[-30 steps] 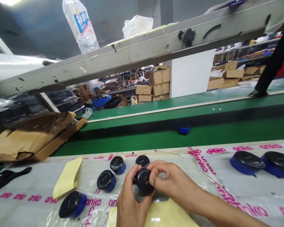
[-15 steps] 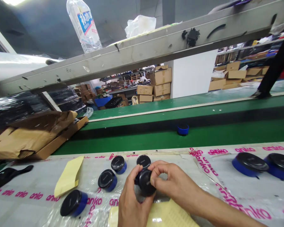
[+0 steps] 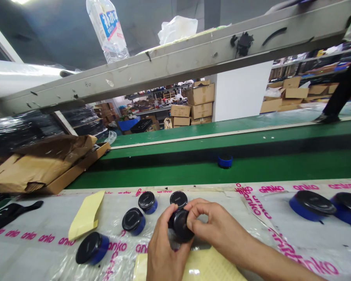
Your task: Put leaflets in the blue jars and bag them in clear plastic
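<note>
Between both hands is a round black-topped puck [image 3: 182,226], tilted above the table. My left hand [image 3: 167,244] wraps it from the left, thumb below and fingers over the far side. The fingertips of my right hand [image 3: 203,220] are pinched at its right edge; whether they hold anything small is hidden. Just behind stands another black-topped puck [image 3: 178,198]. To the left sit blue-sided pucks with black tops: one farther back [image 3: 148,202], one in the middle [image 3: 133,221] and one nearer [image 3: 92,248]. Under my hands lies a yellow sheet [image 3: 210,267].
A yellow paper strip [image 3: 86,214] and a black flat piece [image 3: 14,214] lie at left. Two larger blue-black pucks [image 3: 311,205] sit at right. Beyond, a green conveyor belt [image 3: 169,171] carries a blue puck [image 3: 225,161]. A cardboard tray [image 3: 76,169] rests at left; a grey beam [image 3: 175,54] crosses overhead.
The view has shifted slightly. Both hands keep the same grip on the puck, and the other pucks stay where they were on the table.
</note>
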### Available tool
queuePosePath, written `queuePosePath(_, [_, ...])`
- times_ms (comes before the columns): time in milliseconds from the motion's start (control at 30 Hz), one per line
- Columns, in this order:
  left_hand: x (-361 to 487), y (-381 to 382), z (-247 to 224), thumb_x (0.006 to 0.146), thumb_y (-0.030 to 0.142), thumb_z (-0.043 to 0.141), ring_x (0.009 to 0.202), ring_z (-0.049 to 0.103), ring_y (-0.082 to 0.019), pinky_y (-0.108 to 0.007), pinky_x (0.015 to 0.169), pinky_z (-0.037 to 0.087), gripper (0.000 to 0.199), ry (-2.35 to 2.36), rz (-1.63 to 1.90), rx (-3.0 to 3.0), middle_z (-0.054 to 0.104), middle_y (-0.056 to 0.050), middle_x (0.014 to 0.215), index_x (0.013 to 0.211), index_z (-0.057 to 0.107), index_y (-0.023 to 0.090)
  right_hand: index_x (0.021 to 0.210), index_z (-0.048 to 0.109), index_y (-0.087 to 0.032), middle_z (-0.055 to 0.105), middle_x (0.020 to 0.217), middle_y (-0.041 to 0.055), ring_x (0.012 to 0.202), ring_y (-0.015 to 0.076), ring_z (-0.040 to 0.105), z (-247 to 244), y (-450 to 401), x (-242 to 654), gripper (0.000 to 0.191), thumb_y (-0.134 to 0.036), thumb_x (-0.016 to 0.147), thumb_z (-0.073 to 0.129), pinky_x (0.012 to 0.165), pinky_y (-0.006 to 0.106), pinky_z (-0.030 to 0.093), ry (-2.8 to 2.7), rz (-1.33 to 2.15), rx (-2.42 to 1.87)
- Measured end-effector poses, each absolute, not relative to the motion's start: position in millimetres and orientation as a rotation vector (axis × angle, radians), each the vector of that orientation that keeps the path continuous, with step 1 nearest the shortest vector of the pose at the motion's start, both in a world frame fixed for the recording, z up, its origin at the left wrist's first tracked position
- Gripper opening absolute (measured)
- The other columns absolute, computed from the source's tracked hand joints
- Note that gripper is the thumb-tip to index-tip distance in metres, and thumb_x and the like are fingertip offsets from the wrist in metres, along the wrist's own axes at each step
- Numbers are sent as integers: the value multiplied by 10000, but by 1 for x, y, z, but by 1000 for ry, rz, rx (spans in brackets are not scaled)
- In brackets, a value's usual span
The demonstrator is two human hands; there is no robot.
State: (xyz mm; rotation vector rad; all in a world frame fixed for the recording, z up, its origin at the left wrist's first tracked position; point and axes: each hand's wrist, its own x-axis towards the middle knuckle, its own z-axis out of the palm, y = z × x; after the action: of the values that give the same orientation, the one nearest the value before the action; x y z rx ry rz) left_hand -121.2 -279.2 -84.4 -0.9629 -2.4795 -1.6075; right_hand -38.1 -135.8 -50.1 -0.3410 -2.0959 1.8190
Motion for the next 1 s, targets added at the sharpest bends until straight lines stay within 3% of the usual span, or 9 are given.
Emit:
queuePosePath(767, [-120,-282,-87,750,326,735,1046,716,-264,-433,976,552,506,-2496,-1649,-899,709,-28,1259,1242,619,305,637,668,-192,705,1087,51,1030,225,649,-41,-145,-37,135,-171,769,689,944,351,448,-2120,1721,-461])
queuePosePath(867, [-119,-283,-89,758,344,753,1060,714,-262,-431,980,557,499,-2443,-1665,-907,711,-32,1255,1237,621,297,647,641,-186,714,996,47,932,210,659,-40,-146,-37,128,-172,758,703,871,335,476,-2093,1759,-469])
queuePosePath(933, [-118,-284,-89,761,350,762,1082,707,-263,-423,976,563,504,-2406,-1697,-913,710,-43,1255,1239,618,284,735,643,-188,711,900,40,838,200,654,-40,-146,-37,79,-176,732,721,757,310,495,-2045,1831,-521])
queuePosePath(1000, [-118,-283,-88,758,359,768,1102,701,-265,-410,961,576,513,-2385,-1755,-908,709,-57,1253,1238,613,267,842,640,-189,703,856,34,787,189,640,-41,-146,-38,153,-187,719,731,672,280,488,-1979,1901,-552])
